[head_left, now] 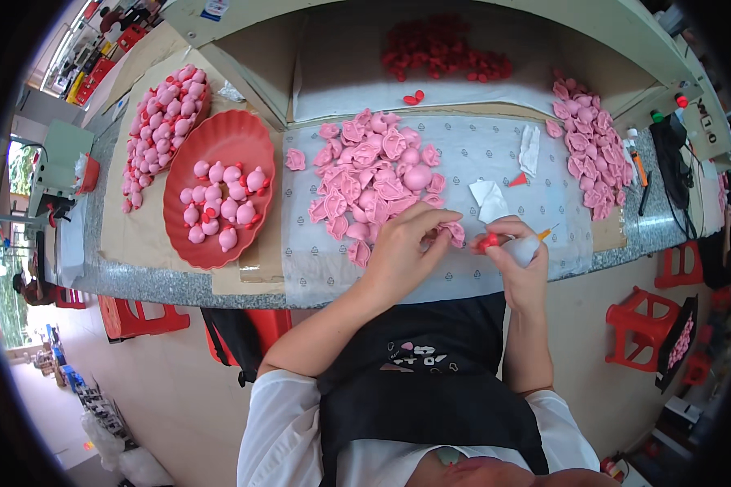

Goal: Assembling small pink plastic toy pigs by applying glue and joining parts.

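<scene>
In front of me, my left hand (pixel 406 253) pinches a small pink ruffled piece (pixel 456 234) between thumb and fingertips. Just right of it, my right hand (pixel 518 268) has a small glossy red piece (pixel 486 242) at its fingertips. A translucent squeeze bottle (pixel 525 251) with a thin orange-yellow tip is tucked in that same hand. The pink piece and the red piece are close together but apart. Beyond my left hand lies a heap of similar pink ruffled and rounded pieces (pixel 365 174) on patterned white paper (pixel 313 280).
A scalloped red dish (pixel 263 146) at left holds pink balls with red parts; more are heaped in another container (pixel 166 114). Red pieces (pixel 443 53) lie on the shelf behind. Crumpled white paper (pixel 489 200), a red cone (pixel 518 180) and more pink pieces (pixel 589 150) lie right.
</scene>
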Demonstrator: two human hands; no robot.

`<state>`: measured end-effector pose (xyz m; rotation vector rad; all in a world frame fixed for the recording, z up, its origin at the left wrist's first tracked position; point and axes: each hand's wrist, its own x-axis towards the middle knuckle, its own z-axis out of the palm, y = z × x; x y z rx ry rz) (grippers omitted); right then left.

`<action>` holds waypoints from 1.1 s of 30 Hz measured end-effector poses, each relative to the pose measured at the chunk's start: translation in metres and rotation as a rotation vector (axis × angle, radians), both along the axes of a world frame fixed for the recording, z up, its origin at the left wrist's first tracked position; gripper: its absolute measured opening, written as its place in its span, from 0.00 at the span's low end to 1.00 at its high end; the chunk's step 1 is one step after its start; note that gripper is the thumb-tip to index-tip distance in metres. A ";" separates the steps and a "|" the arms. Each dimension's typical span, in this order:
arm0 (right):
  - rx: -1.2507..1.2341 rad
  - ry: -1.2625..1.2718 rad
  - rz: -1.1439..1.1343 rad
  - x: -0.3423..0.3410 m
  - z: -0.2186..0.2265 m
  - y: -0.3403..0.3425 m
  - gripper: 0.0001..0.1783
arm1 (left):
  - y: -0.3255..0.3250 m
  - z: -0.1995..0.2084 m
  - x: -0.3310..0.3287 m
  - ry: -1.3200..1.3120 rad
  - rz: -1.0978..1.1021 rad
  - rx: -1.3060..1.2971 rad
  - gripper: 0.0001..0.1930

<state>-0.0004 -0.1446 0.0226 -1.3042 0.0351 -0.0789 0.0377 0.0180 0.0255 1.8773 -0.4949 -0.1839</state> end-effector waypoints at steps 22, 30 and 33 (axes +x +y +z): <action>-0.103 -0.004 -0.063 -0.014 -0.013 0.005 0.13 | -0.018 -0.022 -0.028 0.421 0.073 -0.656 0.08; 0.029 0.092 -0.002 -0.017 -0.015 0.009 0.14 | -0.018 -0.020 -0.027 0.042 0.204 -0.332 0.07; 0.018 0.041 -0.030 -0.018 -0.016 0.012 0.14 | -0.019 -0.015 -0.030 -0.130 0.209 -0.216 0.06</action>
